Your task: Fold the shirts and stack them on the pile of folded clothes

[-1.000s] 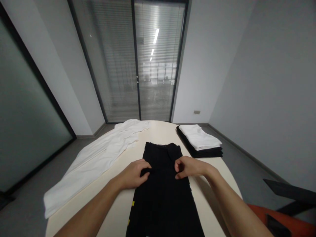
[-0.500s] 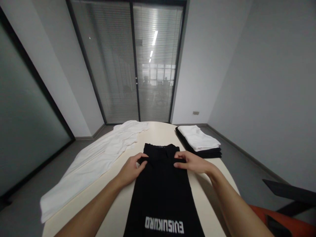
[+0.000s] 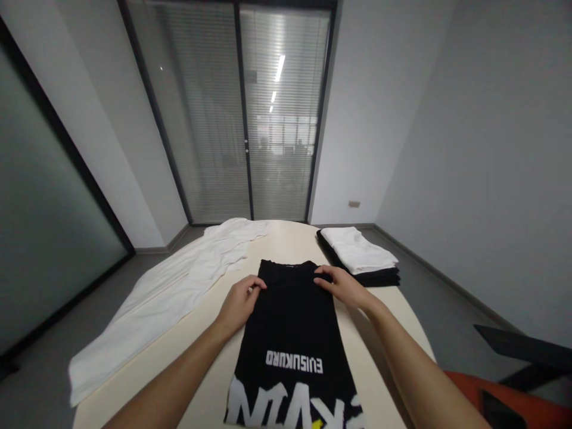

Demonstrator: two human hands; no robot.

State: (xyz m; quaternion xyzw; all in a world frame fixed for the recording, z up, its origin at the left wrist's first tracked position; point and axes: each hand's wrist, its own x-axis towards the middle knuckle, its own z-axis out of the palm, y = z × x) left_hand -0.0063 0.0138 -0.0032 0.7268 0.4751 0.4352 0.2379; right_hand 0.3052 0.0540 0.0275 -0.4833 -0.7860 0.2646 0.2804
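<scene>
A black T-shirt (image 3: 290, 322) lies folded into a long narrow strip on the table, its neckline at the far end and white lettering toward me. At its upper left edge, my left hand (image 3: 241, 302) is closed, thumb and fingertips pinching the cloth. My right hand (image 3: 345, 287) grips the fabric near the upper right edge between thumb and fingers, a small gap showing between the tips. The cloth under both hands looks flat, and the near end of the shirt runs out of view at the bottom.
White garments (image 3: 170, 286) are spread along the left side of the pale table (image 3: 290, 235). A folded white garment (image 3: 357, 250) tops a stack of black folded clothes (image 3: 379, 277) at the far right. An orange chair (image 3: 491, 399) with a black armrest stands beside the right edge.
The T-shirt's printed side has slid away from me, bringing large white letters into view. The folds near the neckline have flattened, and my right hand has moved slightly farther away.
</scene>
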